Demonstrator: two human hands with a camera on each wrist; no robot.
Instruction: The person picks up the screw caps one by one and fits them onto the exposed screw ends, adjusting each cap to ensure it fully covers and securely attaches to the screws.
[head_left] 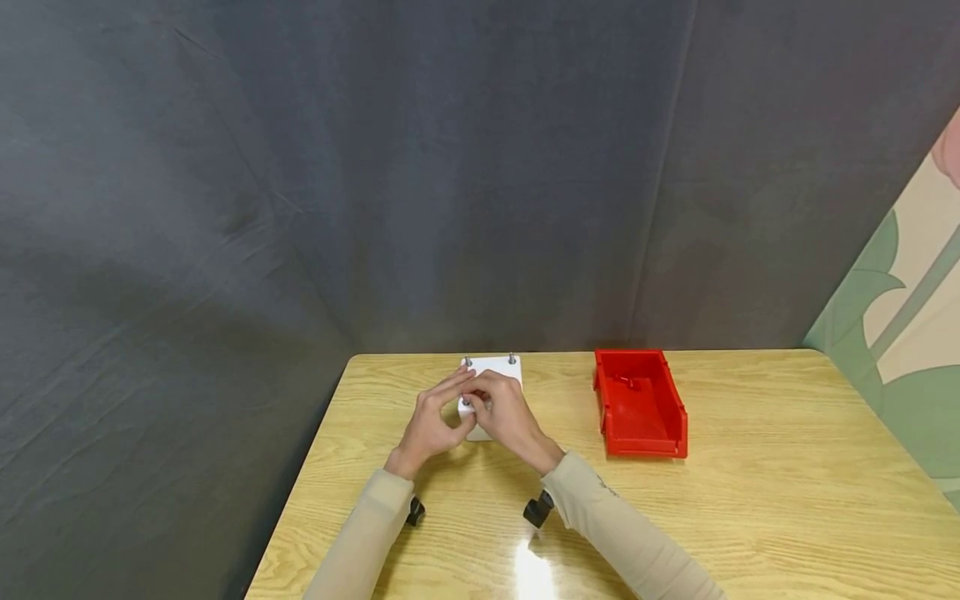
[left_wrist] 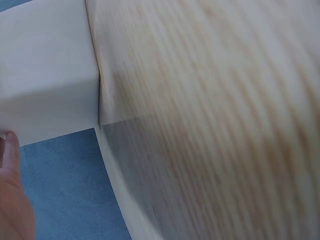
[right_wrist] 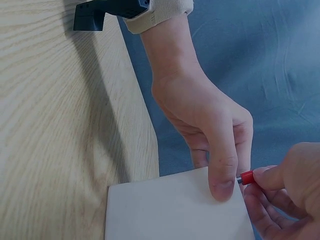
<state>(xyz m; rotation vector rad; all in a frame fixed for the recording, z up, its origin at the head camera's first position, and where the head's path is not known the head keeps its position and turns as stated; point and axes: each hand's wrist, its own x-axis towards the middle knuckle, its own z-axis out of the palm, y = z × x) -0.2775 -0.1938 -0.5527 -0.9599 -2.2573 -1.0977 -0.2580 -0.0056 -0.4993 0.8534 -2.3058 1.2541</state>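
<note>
A left hand (right_wrist: pixel 215 120) clasps a white block (right_wrist: pixel 175 212) on a wood-grain table (right_wrist: pixel 55 125); a right hand (right_wrist: pixel 292 187) pinches a red, metal-tipped piece (right_wrist: pixel 247 177) at the block's edge. Likely light and rigid, the piece suits a side pinch.

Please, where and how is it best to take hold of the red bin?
I would probably grip the near wall of the red bin from the person's side, pinching it from outside and inside: that wall faces the person, and the open top leaves its inner face reachable. Keep the bin level, as small red contents lie inside.
</note>
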